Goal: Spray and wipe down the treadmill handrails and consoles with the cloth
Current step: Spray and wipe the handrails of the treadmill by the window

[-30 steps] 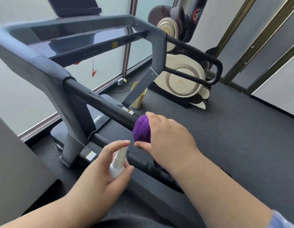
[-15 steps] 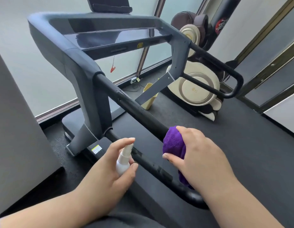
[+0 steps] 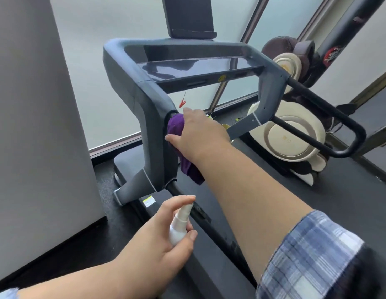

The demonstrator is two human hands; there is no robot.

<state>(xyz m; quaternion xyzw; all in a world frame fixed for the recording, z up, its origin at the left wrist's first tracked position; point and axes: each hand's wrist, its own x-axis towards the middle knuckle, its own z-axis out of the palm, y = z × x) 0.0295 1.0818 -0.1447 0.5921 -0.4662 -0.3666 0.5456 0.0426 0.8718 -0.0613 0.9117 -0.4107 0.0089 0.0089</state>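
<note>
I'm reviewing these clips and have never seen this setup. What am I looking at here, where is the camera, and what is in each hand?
The camera sits on a person's head, looking forward and down, so both arms reach in from below. In front stands a treadmill. The right hand presses a purple cloth around the near handrail where it meets the grey frame. The left hand holds a small white spray bottle, with one of its fingers on the nozzle. Behind are frosted windows and another exercise machine.
</note>
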